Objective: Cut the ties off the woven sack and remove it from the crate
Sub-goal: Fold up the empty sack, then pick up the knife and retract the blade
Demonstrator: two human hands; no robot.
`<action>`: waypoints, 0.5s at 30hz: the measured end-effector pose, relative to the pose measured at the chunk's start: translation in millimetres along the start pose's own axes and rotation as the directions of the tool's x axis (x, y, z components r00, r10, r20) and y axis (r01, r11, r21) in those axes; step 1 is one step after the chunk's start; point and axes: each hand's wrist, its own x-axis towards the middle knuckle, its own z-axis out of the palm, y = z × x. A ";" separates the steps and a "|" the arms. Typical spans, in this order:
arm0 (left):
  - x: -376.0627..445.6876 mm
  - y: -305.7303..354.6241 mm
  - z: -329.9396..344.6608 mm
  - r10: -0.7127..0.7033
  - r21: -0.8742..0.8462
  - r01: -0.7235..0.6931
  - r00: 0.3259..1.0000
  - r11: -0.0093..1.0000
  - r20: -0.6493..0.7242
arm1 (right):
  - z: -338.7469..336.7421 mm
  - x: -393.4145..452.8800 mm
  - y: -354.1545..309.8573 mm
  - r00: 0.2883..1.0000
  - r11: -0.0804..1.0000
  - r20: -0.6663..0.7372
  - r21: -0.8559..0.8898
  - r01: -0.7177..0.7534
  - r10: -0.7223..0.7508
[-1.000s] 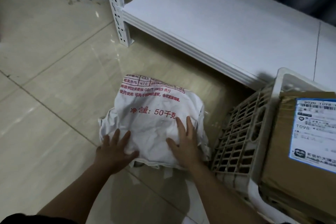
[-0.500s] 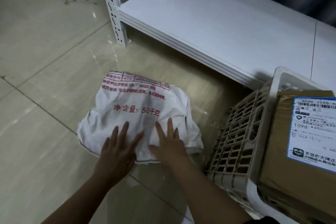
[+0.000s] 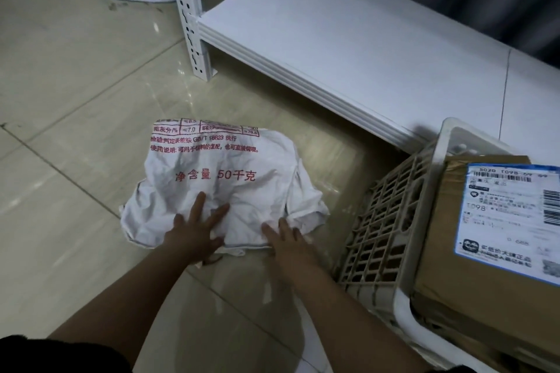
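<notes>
left hand (image 3: 195, 230) flat, fingers spread, on woven sack (image 3: 218, 179) | right hand (image 3: 288, 239) flat on its near edge

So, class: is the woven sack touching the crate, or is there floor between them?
Apart. The head view shows a strip of bare floor between the woven sack and the crate.

Dim, cool indoor light, soft sheen and pale glare streaks on the glossy floor tiles (image 3: 75, 106), dark shadow beneath the white shelf (image 3: 348, 48), wide-angle bending toward the edges, slight overall softness, parcel label (image 3: 509, 221) print blurred
</notes>
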 end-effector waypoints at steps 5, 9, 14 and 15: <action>-35.2 40.1 -38.5 0.034 0.027 -0.027 0.955 0.999 -0.295 | -31.6 -25.2 -25.0 0.950 1.000 -0.313 0.000 -0.001 0.001; -64.1 73.0 -83.2 0.073 -0.059 -0.120 0.858 0.991 -0.508 | -72.7 -59.2 -39.2 0.906 0.994 -0.414 0.098 -0.057 0.092; -111.8 109.7 -137.6 0.097 -0.157 -0.209 0.845 0.965 -0.526 | -129.3 -126.3 -50.5 0.871 0.995 -0.485 0.086 -0.043 0.079; -123.4 119.1 -148.6 0.099 -0.175 -0.216 0.853 0.961 -0.512 | -139.5 -143.8 -51.4 0.875 0.997 -0.479 0.059 -0.041 0.065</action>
